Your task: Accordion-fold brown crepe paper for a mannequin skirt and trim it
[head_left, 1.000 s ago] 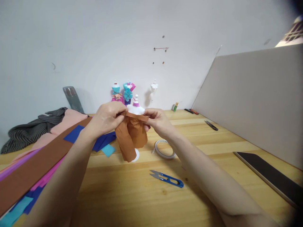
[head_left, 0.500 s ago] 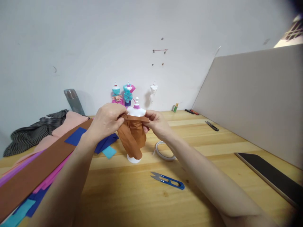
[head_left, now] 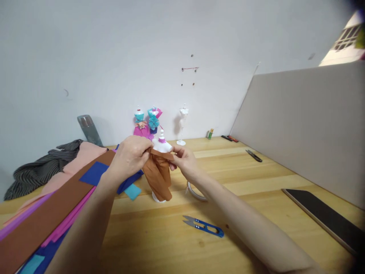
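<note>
Head view: the left hand [head_left: 131, 155] pinches one end of the folded upper edge of a brown sheet [head_left: 157, 173]; the right hand [head_left: 184, 161] pinches the other end. The sheet hangs in front of a white miniature dress form [head_left: 161, 146], below its shoulders, partly covering the base. Blue thread snips [head_left: 213, 229] lie nearer the camera. The right forearm partly hides a tape roll [head_left: 196, 194].
</note>
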Demonstrator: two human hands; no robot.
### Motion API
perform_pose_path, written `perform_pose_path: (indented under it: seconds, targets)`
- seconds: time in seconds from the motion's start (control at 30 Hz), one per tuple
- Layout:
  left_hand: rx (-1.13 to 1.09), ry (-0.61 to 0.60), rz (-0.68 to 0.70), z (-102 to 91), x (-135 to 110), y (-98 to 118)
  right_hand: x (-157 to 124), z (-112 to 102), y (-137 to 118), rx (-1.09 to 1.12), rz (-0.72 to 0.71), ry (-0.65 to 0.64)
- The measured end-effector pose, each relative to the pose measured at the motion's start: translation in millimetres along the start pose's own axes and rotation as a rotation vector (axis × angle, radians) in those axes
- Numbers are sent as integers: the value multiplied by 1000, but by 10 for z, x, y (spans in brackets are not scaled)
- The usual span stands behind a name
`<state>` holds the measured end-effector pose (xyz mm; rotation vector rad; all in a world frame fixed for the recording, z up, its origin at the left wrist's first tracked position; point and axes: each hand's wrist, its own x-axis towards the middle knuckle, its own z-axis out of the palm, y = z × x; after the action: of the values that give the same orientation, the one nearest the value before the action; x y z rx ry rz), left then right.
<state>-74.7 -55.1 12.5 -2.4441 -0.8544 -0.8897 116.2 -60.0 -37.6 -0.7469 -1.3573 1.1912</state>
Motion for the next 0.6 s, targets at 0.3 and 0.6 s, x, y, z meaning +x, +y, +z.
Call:
perform_pose_path:
  seconds: [0.3, 0.6]
  targets:
    - [-18, -13, -17, 33, -5, 54, -19, -49, -14, -35, -22, -105]
    - [-105, -64, -99, 56, 25, 74, 28, -144, 80, 45, 30, -128]
